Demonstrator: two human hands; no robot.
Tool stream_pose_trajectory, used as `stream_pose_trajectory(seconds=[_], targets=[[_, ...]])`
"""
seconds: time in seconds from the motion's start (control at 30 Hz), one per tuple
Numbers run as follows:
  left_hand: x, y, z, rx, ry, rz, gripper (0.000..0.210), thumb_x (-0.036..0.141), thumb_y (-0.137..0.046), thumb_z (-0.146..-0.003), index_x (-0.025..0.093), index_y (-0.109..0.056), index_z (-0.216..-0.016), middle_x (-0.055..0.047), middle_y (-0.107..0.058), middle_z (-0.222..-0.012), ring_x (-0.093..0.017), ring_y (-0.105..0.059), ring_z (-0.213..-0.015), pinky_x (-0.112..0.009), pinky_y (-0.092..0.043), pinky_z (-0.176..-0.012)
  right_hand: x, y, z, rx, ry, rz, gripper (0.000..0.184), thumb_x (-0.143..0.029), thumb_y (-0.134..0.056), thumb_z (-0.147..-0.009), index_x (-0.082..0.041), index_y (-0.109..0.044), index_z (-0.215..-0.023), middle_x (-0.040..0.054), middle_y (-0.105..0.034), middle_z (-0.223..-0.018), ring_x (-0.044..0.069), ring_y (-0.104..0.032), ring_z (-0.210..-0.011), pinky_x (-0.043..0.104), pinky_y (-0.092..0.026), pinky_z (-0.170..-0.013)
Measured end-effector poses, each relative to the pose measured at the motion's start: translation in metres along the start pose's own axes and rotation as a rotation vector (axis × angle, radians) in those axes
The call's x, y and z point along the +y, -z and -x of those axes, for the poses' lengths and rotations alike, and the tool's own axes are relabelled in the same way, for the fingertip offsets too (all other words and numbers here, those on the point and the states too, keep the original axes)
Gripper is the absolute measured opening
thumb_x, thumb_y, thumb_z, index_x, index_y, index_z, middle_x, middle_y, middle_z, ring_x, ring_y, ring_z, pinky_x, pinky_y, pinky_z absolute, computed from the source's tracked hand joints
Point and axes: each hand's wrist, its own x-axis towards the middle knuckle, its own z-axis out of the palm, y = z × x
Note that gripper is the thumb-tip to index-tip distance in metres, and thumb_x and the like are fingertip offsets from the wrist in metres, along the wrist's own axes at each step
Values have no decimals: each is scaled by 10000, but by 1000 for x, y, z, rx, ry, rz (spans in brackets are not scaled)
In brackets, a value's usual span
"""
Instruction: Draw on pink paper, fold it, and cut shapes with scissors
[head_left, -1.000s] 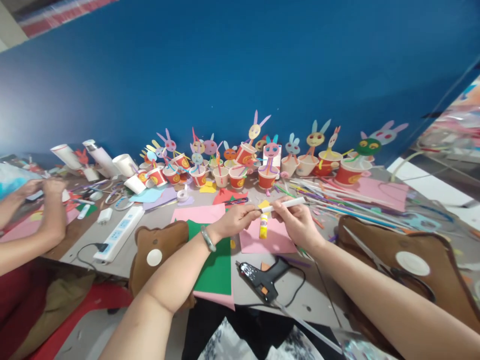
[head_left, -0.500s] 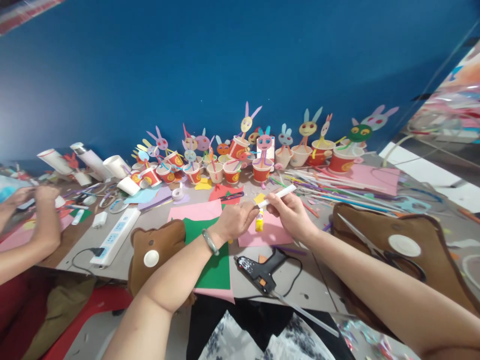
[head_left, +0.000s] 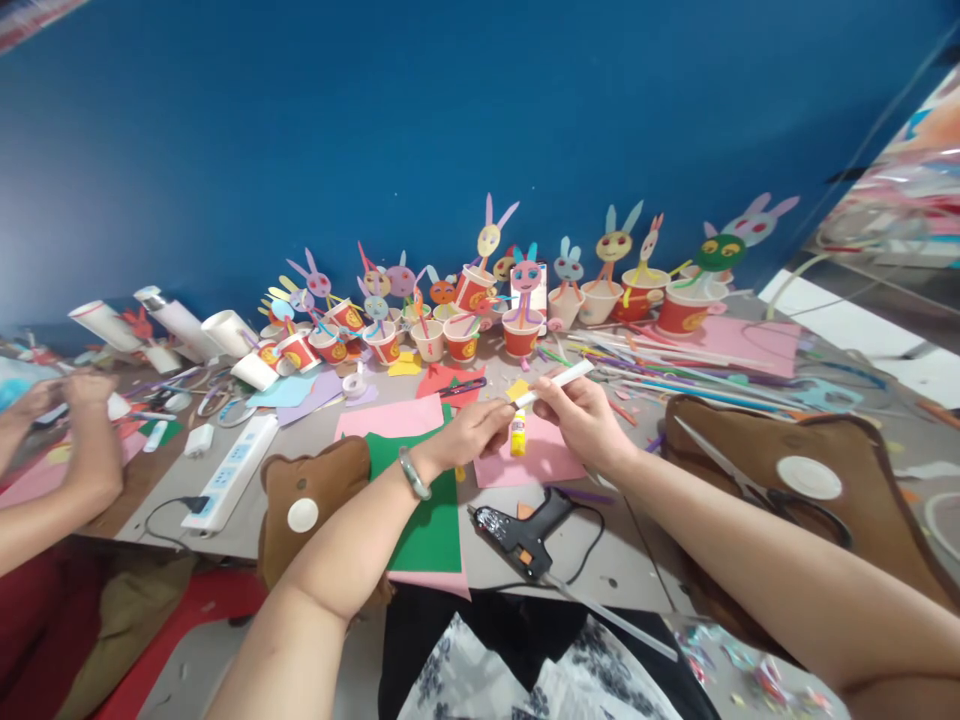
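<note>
My right hand [head_left: 576,410] is closed around a white marker pen [head_left: 573,373], which slants up to the right over the table. At the pen's lower left end, the fingers of my left hand [head_left: 480,430] are pinched together and touch it; whether a small piece is hidden between them I cannot tell. Just below the pen, a yellow glue stick [head_left: 518,436] lies on a pink paper sheet [head_left: 551,462]. Green paper [head_left: 427,530] lies under my left wrist. A black glue gun [head_left: 525,535] with a clear stick rests between my forearms.
Paper cups with rabbit-faced figures [head_left: 521,335] line the blue wall. A brown cushion [head_left: 315,480] and a power strip [head_left: 236,470] lie at left. Scissors [head_left: 750,480] rest on another brown cushion [head_left: 862,500] at right. Another person's hands [head_left: 82,390] work at far left.
The left end of the pen now lies closer against my left fingers, and its dark tip no longer shows. Both hands stay in nearly the same place; the view has shifted slightly.
</note>
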Motion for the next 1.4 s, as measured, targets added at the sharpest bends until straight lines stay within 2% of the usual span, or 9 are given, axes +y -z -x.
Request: stream_pose_trajectory(seconds=[0.13,0.3,0.47,0.8,0.9,1.03,1.13,1.27,1.4], targets=[[-10,-3,-1,183,-110,-580,468,498,-229,-1044,161,-538,-942,-71,-623,-826,-161,-578,-689,-275,-403,-623,10,0,-1,-13,-14,110,562,-693,-657,-809,-200,-457,-625,-40,-399,-541,87,-334,-501,263,-247,-479],[-16,-8,-2,216,-112,-1011,508,459,-181,-1050,128,-565,-1016,-137,-647,-905,-189,-615,-673,-279,-353,-552,11,-3,2,-54,-54,101,579,-702,-635,-820,-202,-433,-608,-47,-375,-528,78,-306,-486,260,-228,-469],[-7,-5,0,163,-140,-829,479,467,-212,-1047,151,-552,-931,-84,-613,-758,-175,-587,-663,-269,-348,-572,-1,-3,4,-38,-59,38,549,-665,-676,-814,-205,-441,-629,-53,-346,-550,81,-287,-493,262,-215,-468],[6,-8,-2,-100,93,359,496,605,-344,-980,230,-301,-659,49,-353,-508,-84,-332,-412,-255,-299,-430,10,-3,6,-6,-22,-72,421,-550,-693,-868,-220,-505,-684,-46,-401,-567,108,-369,-505,278,-330,-489],[6,2,0,-85,50,200,527,641,-339,-971,215,-367,-662,28,-404,-540,-96,-376,-456,-265,-324,-463,-1,13,-2,62,6,-37,361,-499,-686,-888,-233,-547,-686,-50,-443,-532,115,-400,-480,281,-367,-474],[-2,16,0,148,-81,-242,517,639,-369,-970,200,-427,-702,14,-451,-622,-118,-420,-585,-275,-364,-600,-36,64,-29,373,140,-54,397,-409,-565,-969,-293,-505,-595,-65,-424,-447,112,-361,-417,273,-401,-454],[-14,17,-6,240,-58,-382,443,499,-307,-1028,195,-473,-751,-1,-510,-690,-134,-480,-646,-273,-388,-653,-46,71,-34,486,153,-133,373,-355,-624,-955,-298,-483,-614,-33,-450,-474,136,-423,-461,306,-366,-466],[-29,11,-13,147,4,-639,272,321,-401,-1007,177,-622,-943,-54,-673,-919,-181,-614,-858,-294,-467,-789,-26,35,-17,240,116,-18,239,-429,-760,-837,-250,-607,-798,34,-652,-665,144,-519,-517,338,-400,-518],[-37,11,-11,241,-17,-696,308,240,-409,-997,178,-617,-1215,-100,-675,-1162,-204,-622,-1099,-330,-493,-951,-2,20,-10,-9,22,216,280,-475,-593,-913,-234,-601,-1054,46,-730,-749,160,-584,-524,329,-471,-559]])
